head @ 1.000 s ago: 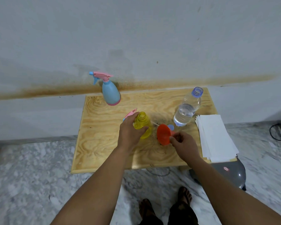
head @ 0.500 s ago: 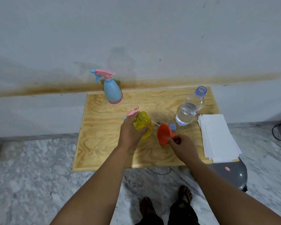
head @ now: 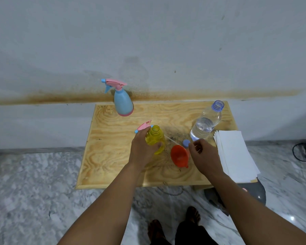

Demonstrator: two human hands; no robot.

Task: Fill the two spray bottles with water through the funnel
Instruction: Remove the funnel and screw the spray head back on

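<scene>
On the plywood table, in the head view, we see our left hand wrapped round the uncapped yellow spray bottle; whether it holds water we cannot tell. At its 4 o'clock lies the orange funnel, our right hand loosely curled just beside it, holding nothing. At 2 o'clock stands an open water bottle, partly full; at 11 o'clock, the capped blue spray bottle

left hand covers near side of yellow bottle and most of pink spray head behind it; right hand hides funnel spout, grip on it unclear; grey object mostly hidden under table; cable cut off at right edge
</scene>
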